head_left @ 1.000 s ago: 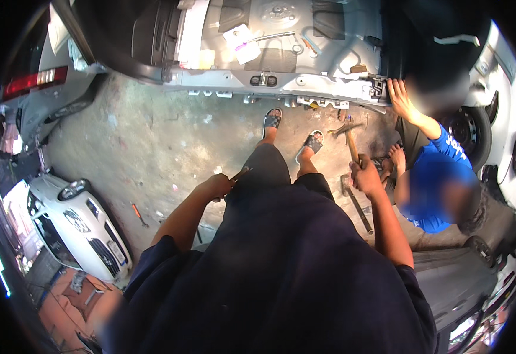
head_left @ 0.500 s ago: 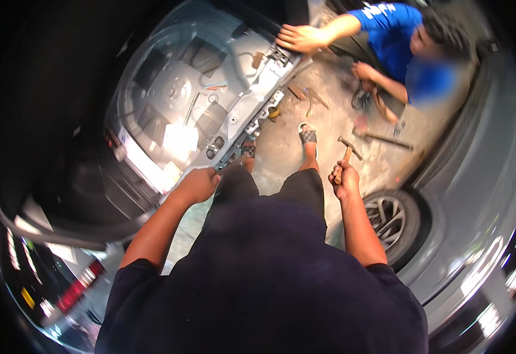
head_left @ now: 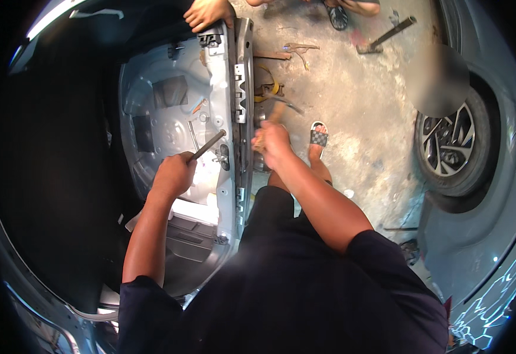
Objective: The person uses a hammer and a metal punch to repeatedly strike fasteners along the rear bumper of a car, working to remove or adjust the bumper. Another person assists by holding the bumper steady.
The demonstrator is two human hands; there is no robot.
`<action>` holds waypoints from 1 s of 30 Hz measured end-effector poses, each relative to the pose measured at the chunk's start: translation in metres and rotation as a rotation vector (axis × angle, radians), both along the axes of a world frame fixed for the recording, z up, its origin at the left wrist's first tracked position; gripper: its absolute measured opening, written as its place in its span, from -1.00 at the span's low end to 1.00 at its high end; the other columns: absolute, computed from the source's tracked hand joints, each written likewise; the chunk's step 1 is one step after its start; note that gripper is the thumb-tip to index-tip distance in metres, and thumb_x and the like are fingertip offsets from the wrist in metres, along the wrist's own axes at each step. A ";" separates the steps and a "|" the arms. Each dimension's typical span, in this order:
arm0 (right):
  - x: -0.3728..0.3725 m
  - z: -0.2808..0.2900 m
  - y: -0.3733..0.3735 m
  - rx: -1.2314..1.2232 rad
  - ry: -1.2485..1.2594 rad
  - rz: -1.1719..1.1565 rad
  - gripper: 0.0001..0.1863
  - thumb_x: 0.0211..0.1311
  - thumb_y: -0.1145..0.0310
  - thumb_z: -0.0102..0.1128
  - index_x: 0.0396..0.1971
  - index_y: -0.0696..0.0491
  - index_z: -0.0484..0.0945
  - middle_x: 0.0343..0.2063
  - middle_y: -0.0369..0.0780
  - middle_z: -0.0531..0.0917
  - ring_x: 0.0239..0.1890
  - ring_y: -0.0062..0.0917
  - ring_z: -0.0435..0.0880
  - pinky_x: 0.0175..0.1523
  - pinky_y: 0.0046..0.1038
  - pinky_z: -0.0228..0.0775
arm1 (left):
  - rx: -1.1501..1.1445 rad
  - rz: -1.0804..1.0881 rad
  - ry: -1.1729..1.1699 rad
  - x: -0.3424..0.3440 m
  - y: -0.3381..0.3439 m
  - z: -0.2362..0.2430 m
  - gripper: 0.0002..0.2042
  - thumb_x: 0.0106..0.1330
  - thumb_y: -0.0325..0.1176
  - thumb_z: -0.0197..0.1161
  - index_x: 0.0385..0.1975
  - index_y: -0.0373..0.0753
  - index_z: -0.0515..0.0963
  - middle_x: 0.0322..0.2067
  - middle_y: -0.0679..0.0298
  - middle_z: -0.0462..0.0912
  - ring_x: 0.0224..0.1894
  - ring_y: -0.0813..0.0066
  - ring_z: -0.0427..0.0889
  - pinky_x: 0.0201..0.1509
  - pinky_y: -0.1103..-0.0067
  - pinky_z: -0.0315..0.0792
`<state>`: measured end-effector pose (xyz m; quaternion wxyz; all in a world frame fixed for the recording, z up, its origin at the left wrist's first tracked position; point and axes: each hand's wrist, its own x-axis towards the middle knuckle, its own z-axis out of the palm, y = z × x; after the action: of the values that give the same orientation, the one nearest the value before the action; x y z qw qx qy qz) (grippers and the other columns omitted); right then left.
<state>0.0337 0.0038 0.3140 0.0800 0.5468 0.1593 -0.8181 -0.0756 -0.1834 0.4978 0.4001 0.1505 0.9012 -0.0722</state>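
My left hand point(head_left: 174, 176) is closed around a dark metal bar point(head_left: 209, 146), held at a slant over the open trunk. The bar's far end meets the inner side of the bare rear panel point(head_left: 227, 180), near a latch fitting point(head_left: 222, 157). Just outside that panel, my right hand point(head_left: 274, 141) grips the wooden handle of a hammer point(head_left: 278, 112). Motion smears the hammer; its head is raised toward the far side. Beyond them, another person's hand point(head_left: 209, 13) rests on the panel's far end.
A socket wrench point(head_left: 193, 135) lies on the trunk floor point(head_left: 166, 133). On the concrete are a sledgehammer point(head_left: 392, 34), locking pliers point(head_left: 299, 48) and a yellow tool point(head_left: 277, 85). To the right stands another car with its wheel point(head_left: 447, 147). My sandalled foot point(head_left: 318, 137) is near the panel.
My view has turned toward the trunk. The right hand brought the hammer leftward from above the floor to the rear panel. The left hand moved over the trunk, with the bar now plainly visible.
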 end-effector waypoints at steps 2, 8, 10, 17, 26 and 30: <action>0.002 -0.016 0.006 -0.141 0.172 0.090 -0.81 0.49 0.26 0.17 -0.10 0.01 0.43 -0.47 -0.25 0.54 -0.54 -0.43 0.55 -0.46 -0.31 0.45 | 0.036 0.011 -0.014 -0.006 0.009 -0.003 -0.73 0.44 -0.22 0.24 -0.06 -0.25 0.71 -0.32 -0.14 0.74 -0.15 -0.23 0.73 0.01 0.12 0.56; 0.065 -0.067 0.078 0.074 0.050 -0.158 -0.80 0.48 0.21 0.20 -0.21 0.03 0.48 -0.50 -0.24 0.55 -0.56 -0.42 0.58 -0.48 -0.32 0.49 | -0.037 -0.112 0.002 -0.032 0.014 -0.007 -0.72 0.45 -0.24 0.25 -0.02 -0.27 0.71 -0.31 -0.15 0.74 -0.14 -0.20 0.74 -0.01 0.20 0.56; 0.093 -0.084 0.114 0.195 -0.036 -0.369 -0.84 0.52 0.27 0.12 -0.19 0.05 0.48 -0.50 -0.25 0.55 -0.55 -0.45 0.56 -0.45 -0.32 0.50 | -0.049 -0.132 0.008 -0.040 0.012 -0.008 -0.72 0.45 -0.25 0.25 -0.02 -0.28 0.70 -0.30 -0.15 0.74 -0.14 -0.20 0.74 -0.01 0.22 0.56; 0.062 -0.109 0.033 0.541 -0.301 -0.622 -0.86 0.44 0.36 0.03 -0.30 0.09 0.52 -0.41 -0.21 0.62 -0.27 -0.47 0.65 -0.19 -0.30 0.55 | 0.018 -0.215 0.067 -0.066 -0.005 -0.034 -0.73 0.45 -0.25 0.24 -0.04 -0.29 0.70 -0.30 -0.15 0.73 -0.15 -0.18 0.74 -0.01 0.23 0.56; 0.042 -0.072 -0.010 0.512 -0.070 0.048 -0.93 0.49 0.40 0.17 -0.15 0.04 0.50 -0.56 -0.36 0.50 -0.65 -0.59 0.49 -0.59 -0.45 0.48 | -0.045 -0.211 -0.003 -0.057 -0.017 -0.032 -0.71 0.47 -0.25 0.23 0.03 -0.29 0.68 -0.34 -0.12 0.73 -0.22 -0.12 0.76 -0.08 0.27 0.56; 0.116 -0.089 0.106 0.850 -0.154 -0.429 -0.83 0.53 0.46 0.07 0.02 0.15 0.44 -0.38 -0.20 0.57 -0.49 -0.47 0.62 -0.47 -0.40 0.52 | 0.000 -0.010 -0.023 -0.053 -0.029 -0.026 -0.68 0.48 -0.26 0.24 0.07 -0.31 0.67 -0.35 -0.08 0.75 -0.24 0.01 0.79 -0.10 0.31 0.57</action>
<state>0.1497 0.1100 0.2250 -0.3096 0.6104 0.3569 -0.6357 -0.1281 -0.2126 0.4716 0.4101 0.1561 0.8957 -0.0723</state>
